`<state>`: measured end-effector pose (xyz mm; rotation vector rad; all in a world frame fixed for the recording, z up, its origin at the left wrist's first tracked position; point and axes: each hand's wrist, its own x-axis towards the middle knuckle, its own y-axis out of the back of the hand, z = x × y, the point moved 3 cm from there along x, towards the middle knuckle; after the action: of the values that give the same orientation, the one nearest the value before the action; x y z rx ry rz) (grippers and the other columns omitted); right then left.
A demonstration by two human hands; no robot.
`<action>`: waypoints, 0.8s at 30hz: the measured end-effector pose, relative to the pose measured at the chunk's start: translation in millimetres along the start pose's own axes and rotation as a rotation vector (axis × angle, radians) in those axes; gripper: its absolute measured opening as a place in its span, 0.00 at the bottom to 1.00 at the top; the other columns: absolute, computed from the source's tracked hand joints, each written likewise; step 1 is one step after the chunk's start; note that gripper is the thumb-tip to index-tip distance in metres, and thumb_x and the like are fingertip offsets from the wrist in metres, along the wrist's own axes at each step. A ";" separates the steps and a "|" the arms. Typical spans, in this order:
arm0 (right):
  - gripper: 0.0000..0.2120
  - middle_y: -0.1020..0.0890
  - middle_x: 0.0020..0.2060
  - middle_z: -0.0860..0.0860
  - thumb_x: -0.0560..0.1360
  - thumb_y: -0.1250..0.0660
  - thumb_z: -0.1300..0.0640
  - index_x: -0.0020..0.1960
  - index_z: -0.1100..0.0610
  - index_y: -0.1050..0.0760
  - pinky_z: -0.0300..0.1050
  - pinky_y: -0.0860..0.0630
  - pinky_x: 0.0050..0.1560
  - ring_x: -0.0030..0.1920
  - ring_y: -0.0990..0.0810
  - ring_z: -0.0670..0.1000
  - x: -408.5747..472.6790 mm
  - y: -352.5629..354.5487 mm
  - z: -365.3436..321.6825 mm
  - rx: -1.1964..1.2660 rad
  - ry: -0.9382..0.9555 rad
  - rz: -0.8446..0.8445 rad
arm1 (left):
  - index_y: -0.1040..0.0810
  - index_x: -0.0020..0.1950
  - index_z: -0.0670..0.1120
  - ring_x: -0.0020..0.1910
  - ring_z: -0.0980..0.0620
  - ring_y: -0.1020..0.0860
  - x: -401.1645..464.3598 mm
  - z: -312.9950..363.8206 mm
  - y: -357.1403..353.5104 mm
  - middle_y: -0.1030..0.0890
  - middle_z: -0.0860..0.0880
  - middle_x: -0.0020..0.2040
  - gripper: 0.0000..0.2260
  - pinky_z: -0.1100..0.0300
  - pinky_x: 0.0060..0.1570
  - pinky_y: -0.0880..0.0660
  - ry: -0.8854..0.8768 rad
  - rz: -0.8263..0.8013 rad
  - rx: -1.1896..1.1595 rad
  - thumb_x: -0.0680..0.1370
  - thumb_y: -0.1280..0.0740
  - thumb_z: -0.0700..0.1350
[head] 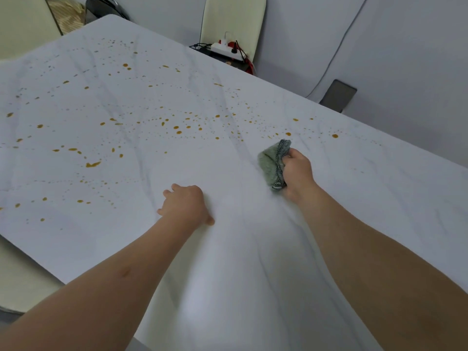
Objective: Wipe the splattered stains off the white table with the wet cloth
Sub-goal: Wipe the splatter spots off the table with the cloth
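2 hands | cloth gripped in right hand fingers | on table

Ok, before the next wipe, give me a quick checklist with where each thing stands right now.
1. Cloth gripped in right hand: ok.
2. Cloth down on the table: ok, as far as it shows.
3. Left hand resting on the table, off the stains: ok.
4. Stains gone: not ok, orange spots cover the far and left parts.
5. Nearest spots just beyond the cloth: ok.
6. Cloth wet enough: cannot tell.
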<state>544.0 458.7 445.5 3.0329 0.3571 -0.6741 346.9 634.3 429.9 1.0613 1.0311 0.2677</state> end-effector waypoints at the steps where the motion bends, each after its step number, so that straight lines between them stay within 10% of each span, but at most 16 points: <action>1: 0.15 0.14 0.48 0.58 0.81 0.44 0.66 0.52 0.59 0.19 0.55 0.17 0.50 0.48 0.14 0.58 -1.2 -4.9 -0.2 0.042 -0.053 -0.050 | 0.24 0.61 0.44 0.64 0.37 0.31 -0.4 0.4 0.6 0.30 0.41 0.61 0.34 0.38 0.59 0.25 -0.006 0.001 0.003 0.62 0.17 0.57; 9: 0.13 0.15 0.45 0.60 0.81 0.44 0.68 0.51 0.63 0.20 0.56 0.16 0.46 0.45 0.14 0.59 -0.8 -20.9 -3.3 0.007 -0.119 -0.125 | 0.24 0.57 0.45 0.61 0.36 0.28 -4.5 4.5 9.2 0.28 0.39 0.59 0.30 0.40 0.57 0.23 -0.034 -0.011 0.002 0.62 0.17 0.56; 12: 0.13 0.20 0.40 0.52 0.77 0.43 0.67 0.43 0.55 0.23 0.45 0.24 0.38 0.45 0.21 0.56 13.2 -2.3 -14.7 -0.537 0.095 0.063 | 0.25 0.54 0.46 0.59 0.36 0.28 -4.7 5.7 10.0 0.29 0.40 0.55 0.29 0.41 0.56 0.22 -0.040 -0.009 0.005 0.62 0.17 0.56; 15: 0.16 0.22 0.57 0.52 0.76 0.39 0.65 0.61 0.55 0.25 0.51 0.25 0.57 0.60 0.26 0.56 14.1 7.1 -21.5 -1.017 0.416 0.299 | 0.24 0.54 0.45 0.61 0.36 0.28 -3.6 5.2 9.4 0.27 0.39 0.58 0.29 0.41 0.56 0.22 -0.040 -0.013 0.013 0.62 0.17 0.57; 19: 0.17 0.25 0.67 0.53 0.82 0.46 0.54 0.68 0.56 0.29 0.53 0.31 0.66 0.69 0.29 0.58 19.5 -19.2 22.4 -1.320 0.540 -0.118 | 0.25 0.53 0.44 0.63 0.35 0.28 -2.8 4.6 8.3 0.27 0.37 0.62 0.30 0.40 0.57 0.23 -0.046 -0.006 0.007 0.61 0.17 0.57; 24: 0.28 0.45 0.81 0.53 0.84 0.52 0.46 0.81 0.57 0.46 0.56 0.50 0.79 0.80 0.48 0.54 6.0 -52.5 56.1 -1.522 0.570 -0.080 | 0.24 0.54 0.45 0.60 0.36 0.27 -0.3 2.6 7.5 0.28 0.40 0.55 0.30 0.41 0.56 0.22 -0.046 -0.005 0.017 0.61 0.17 0.58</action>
<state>514.1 507.7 394.0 1.6328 0.5994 0.4039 350.9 636.3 436.5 1.0758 0.9967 0.2298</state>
